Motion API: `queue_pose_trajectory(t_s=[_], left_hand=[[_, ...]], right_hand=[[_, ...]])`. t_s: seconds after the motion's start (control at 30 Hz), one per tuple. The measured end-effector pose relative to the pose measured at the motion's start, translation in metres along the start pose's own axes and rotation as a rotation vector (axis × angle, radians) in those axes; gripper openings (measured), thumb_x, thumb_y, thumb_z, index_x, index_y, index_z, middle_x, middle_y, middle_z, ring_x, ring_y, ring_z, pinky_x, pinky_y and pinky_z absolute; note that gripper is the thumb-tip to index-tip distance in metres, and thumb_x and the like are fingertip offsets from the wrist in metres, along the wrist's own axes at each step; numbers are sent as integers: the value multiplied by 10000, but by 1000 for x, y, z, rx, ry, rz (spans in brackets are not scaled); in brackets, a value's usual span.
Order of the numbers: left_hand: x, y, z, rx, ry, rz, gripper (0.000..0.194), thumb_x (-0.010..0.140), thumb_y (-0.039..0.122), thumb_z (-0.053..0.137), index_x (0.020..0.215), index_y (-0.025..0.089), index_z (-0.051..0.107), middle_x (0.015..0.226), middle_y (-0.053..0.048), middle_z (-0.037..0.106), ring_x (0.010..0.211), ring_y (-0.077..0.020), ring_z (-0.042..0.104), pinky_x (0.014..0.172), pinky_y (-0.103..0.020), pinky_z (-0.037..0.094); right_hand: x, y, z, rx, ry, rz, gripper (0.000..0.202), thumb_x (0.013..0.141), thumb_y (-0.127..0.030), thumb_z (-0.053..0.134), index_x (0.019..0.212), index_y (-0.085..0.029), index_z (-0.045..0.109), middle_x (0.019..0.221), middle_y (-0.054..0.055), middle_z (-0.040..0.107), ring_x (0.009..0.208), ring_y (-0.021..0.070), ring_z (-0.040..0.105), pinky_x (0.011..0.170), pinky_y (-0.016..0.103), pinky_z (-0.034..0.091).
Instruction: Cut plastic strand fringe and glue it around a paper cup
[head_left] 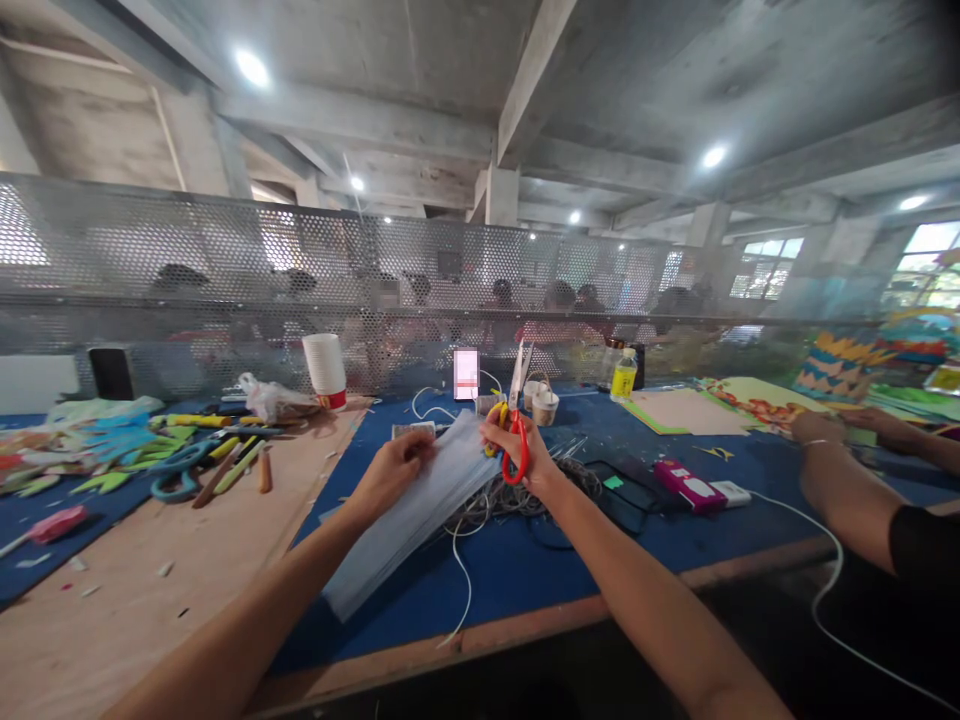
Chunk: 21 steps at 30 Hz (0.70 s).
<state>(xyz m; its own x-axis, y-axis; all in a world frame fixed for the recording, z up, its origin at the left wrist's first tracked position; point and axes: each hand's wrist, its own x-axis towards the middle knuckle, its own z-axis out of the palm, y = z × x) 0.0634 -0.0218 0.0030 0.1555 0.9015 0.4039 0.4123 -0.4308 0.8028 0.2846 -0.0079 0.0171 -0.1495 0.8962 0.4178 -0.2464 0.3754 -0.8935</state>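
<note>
A pair of red-handled scissors [515, 440] is in my right hand [531, 455], blades pointing up and slightly apart. A yellow loop [493, 428] shows by the same fingers; I cannot tell what it belongs to. Between my hands slants a translucent white sheet [409, 525], long and pleated-looking, its upper end by my right fingers. My left hand [396, 468] is closed, its curled fingers pinching the sheet's left edge. Under and behind my right hand lies a tangle of grey cord [487, 505], partly hidden by the sheet and hand.
Left are blue-handled scissors [176, 475], several tools and stacked paper cups [325, 370]. A lit phone [466, 375] stands ahead, with small cups [544, 405] beside it. Rightward are a yellow-labelled bottle [624, 375], a magenta box [690, 487], paper sheets [686, 412] and another person's arm [844, 490].
</note>
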Motion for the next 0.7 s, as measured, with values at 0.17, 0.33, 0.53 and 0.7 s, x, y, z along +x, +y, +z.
queue_pose_trajectory(t_s=[0.17,0.33,0.53,0.7], left_hand=[[-13,20,8,146,130,172,256,895,399,573,1058,212,637,1080,-75,664,958,-218,641,877,-367,499],[-22,29,18,358,48,299,336,759,464,753,981,225,672,1070,-83,670,1040,-290,606,917,-392,462],[-12,18,4,51,-38,75,298,877,460,604,832,188,718,917,-57,735,896,-255,652,800,-335,460],[-8,22,-9,-346,-39,-180,411,818,544,667,983,168,685,829,-58,751,777,-229,680,684,-307,492]], right_hand=[[2,-1,1,31,9,-4,353,665,-412,832,797,-200,582,681,-21,651,642,135,620,626,259,477],[0,-1,4,0,-16,-4,373,667,-448,826,805,-199,585,690,-9,660,639,141,612,634,273,485],[5,3,-2,-65,6,-32,374,725,-513,766,828,-208,577,637,-17,621,589,146,584,597,283,473],[13,17,-16,-295,89,-42,429,682,-514,803,826,-210,536,911,43,733,623,139,601,623,296,473]])
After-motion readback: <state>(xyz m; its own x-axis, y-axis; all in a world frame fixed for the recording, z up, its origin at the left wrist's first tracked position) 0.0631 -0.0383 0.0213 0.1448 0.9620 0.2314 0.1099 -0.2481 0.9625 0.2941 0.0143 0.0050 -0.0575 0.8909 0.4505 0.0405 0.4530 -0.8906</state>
